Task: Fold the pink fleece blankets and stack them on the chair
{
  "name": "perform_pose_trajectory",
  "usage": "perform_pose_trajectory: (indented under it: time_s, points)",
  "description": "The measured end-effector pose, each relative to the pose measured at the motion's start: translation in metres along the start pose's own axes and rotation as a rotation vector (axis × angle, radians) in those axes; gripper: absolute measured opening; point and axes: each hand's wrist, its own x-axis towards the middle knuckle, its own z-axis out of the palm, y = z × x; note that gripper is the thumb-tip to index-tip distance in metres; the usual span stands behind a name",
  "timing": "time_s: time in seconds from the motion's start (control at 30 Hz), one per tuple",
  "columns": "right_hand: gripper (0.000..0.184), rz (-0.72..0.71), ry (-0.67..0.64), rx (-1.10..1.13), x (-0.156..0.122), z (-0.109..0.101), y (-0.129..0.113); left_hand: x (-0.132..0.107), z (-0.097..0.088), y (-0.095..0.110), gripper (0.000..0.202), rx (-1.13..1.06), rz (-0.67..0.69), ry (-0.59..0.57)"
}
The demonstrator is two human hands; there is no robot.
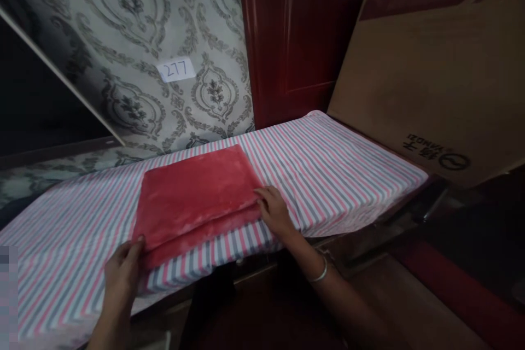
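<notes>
A red, plush-looking folded cloth lies flat on a striped sheet. Its upper layer stops short of the lower one, so a strip of the lower layer shows along the near side. My left hand pinches the near left corner of the upper layer between thumb and fingers. At the near right corner, my right hand holds the cloth's edge with bent fingers. A light-coloured bangle circles my right wrist.
A big cardboard box leans at the right, beside a dark red door. Patterned wallpaper behind carries a paper label reading 277. A dark screen-like panel stands at the left. The sheet's near edge hangs over.
</notes>
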Motion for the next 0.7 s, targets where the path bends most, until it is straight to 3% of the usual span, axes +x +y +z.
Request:
perform_pose_trajectory:
  time_s: [0.07, 0.17, 0.27, 0.37, 0.43, 0.53, 0.6, 0.7]
  points:
    - [0.035, -0.028, 0.043, 0.012, 0.002, -0.003, 0.000, -0.007, 0.000, 0.012, 0.051, -0.049, -0.060, 0.027]
    - [0.034, 0.004, 0.038, 0.022, 0.004, -0.002, 0.003, -0.012, 0.001, 0.018, 0.054, -0.107, -0.096, -0.031]
    - [0.033, 0.067, -0.015, 0.064, 0.000, 0.000, 0.011, -0.008, 0.001, 0.008, 0.053, -0.126, -0.112, -0.083]
    - [0.032, 0.102, -0.015, 0.072, -0.005, -0.008, 0.016, -0.001, -0.003, -0.002, 0.048, -0.120, -0.104, -0.052]
    - [0.033, 0.108, 0.041, 0.032, -0.001, -0.016, 0.013, 0.004, -0.005, -0.001, 0.048, -0.056, 0.018, 0.028]
    - [0.037, 0.000, 0.066, -0.070, 0.019, -0.019, -0.003, 0.011, 0.000, 0.015, 0.057, 0.128, 0.355, 0.075]
    - [0.042, -0.114, -0.028, -0.146, 0.041, -0.009, -0.019, 0.015, 0.012, 0.034, 0.062, 0.263, 0.524, -0.003]
    - [0.057, -0.205, -0.224, -0.260, 0.073, 0.021, -0.042, 0.023, 0.036, 0.063, 0.068, 0.478, 0.641, -0.168]
